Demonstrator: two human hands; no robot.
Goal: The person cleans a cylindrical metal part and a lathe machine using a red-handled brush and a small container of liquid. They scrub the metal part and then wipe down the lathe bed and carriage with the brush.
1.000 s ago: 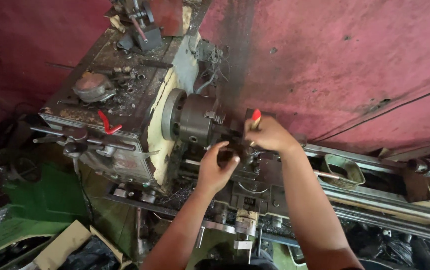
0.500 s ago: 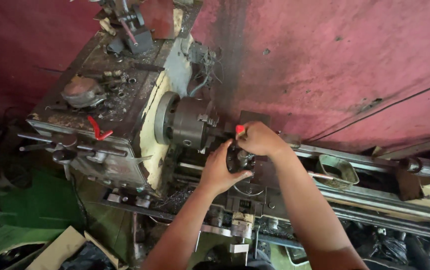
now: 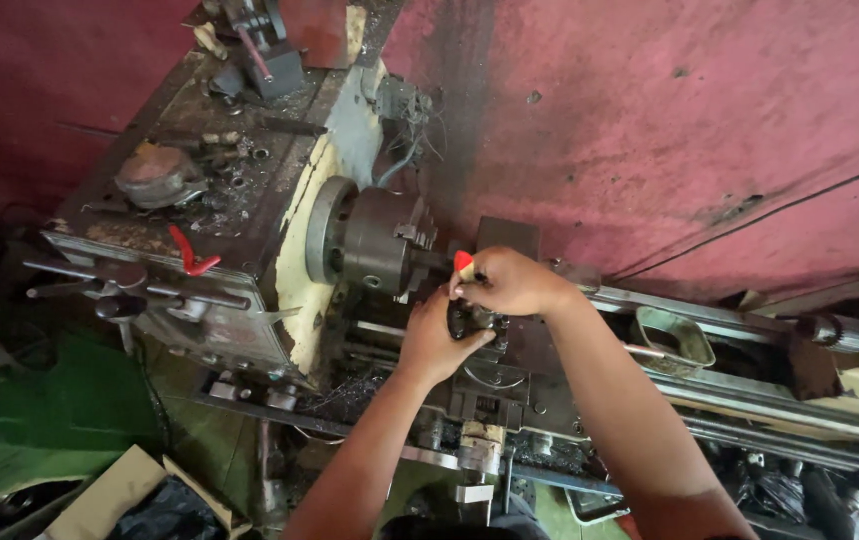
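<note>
A grimy metal lathe fills the view, its dark round chuck (image 3: 375, 243) facing right from the cream headstock (image 3: 295, 270). My right hand (image 3: 510, 282) is closed around a tool with a red-tipped handle (image 3: 463, 264), held just right of the chuck. Just below it, my left hand (image 3: 437, 338) presses on the dark tool post (image 3: 470, 320) of the carriage, its fingers curled against the metal. Both hands hide the piece held in the chuck.
A red lever (image 3: 188, 255) and several dark handles stick out of the gearbox at left. A small metal tin (image 3: 672, 341) sits on the lathe bed rails (image 3: 780, 400). A stained red wall (image 3: 670, 120) stands close behind. Cardboard and green sheeting (image 3: 60, 420) lie on the floor.
My right hand has swung the red-tipped tool downward and left, toward the chuck. My left hand has shifted from open fingers to a closer press on the tool post. The camera drifted slightly.
</note>
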